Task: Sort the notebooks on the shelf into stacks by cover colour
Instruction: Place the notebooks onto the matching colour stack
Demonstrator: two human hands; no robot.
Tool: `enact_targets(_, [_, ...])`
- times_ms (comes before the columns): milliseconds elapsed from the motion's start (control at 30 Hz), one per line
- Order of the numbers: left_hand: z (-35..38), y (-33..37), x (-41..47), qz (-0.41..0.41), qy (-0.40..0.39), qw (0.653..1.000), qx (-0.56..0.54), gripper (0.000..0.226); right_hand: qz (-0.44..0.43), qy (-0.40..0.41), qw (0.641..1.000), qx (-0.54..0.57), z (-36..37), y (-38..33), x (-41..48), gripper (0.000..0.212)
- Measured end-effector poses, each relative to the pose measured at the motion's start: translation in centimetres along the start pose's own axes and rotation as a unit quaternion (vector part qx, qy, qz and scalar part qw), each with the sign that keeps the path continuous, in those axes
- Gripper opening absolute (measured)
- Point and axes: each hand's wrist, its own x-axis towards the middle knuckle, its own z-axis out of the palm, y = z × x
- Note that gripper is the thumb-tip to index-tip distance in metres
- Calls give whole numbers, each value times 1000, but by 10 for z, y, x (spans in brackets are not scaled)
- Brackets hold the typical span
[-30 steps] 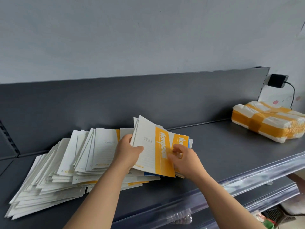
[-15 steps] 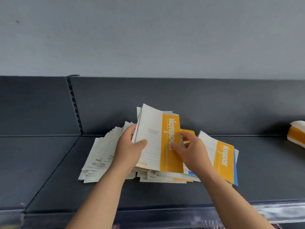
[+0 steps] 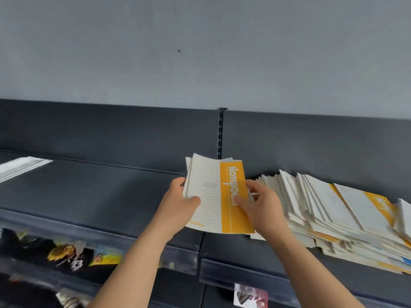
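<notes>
I have a thin bundle of orange notebooks (image 3: 211,196) lifted clear of the shelf (image 3: 89,192), tilted up toward me, just left of the big mixed pile (image 3: 333,216). My left hand (image 3: 178,203) grips the bundle's left edge, thumb curled over the front cover and fingers behind. My right hand (image 3: 261,206) pinches the right edge, thumb on the orange band; the remaining fingers are hidden, so I cannot tell how they sit.

Only the top cover shows; the ones behind are visible as edges alone, so I would fan them with the right thumb and confirm that each carries the orange band before setting anything down. Then I would tap the bundle square on its lower edge; loose covers this thin will probably slide and splay otherwise. I judge the bare stretch of shelf to the left the best spot, well apart from the pile so the two cannot merge, with the bundle laid flat and bands all facing one way. A white item (image 3: 24,166) lies far left; I cannot tell what it is, so I would stay short of it.
</notes>
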Motion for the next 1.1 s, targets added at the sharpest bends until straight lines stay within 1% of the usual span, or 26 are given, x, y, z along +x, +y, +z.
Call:
enact_targets(133, [-73, -31, -2, -14, 17, 999, 30, 42, -11, -27, 999, 22, 69, -33, -8, 25])
enact_targets(233, [-122, -53, -3, -18, 34, 998, 42, 42, 2, -40, 999, 33, 121, -55, -16, 36])
enact_targets(400, [-189, -85, -1, -19, 67, 997, 45, 44, -3, -76, 996, 43, 193, -88, -17, 37])
enact_targets(533, [-230, -106, 10, -21, 93, 995, 41, 45, -17, -106, 994, 36, 240, -109, -6, 40])
enact_targets(667, [-265, -123, 28, -28, 116, 991, 57, 40, -25, -129, 990, 40, 284, -126, 11, 42])
enact_targets(900, [-320, -150, 81, -39, 155, 984, 75, 31, -46, -168, 983, 55, 352, -152, 59, 40])
enact_targets(1100, [-363, -180, 122, -57, 183, 979, 70, 30, -56, -207, 975, 52, 416, -170, 94, 35])
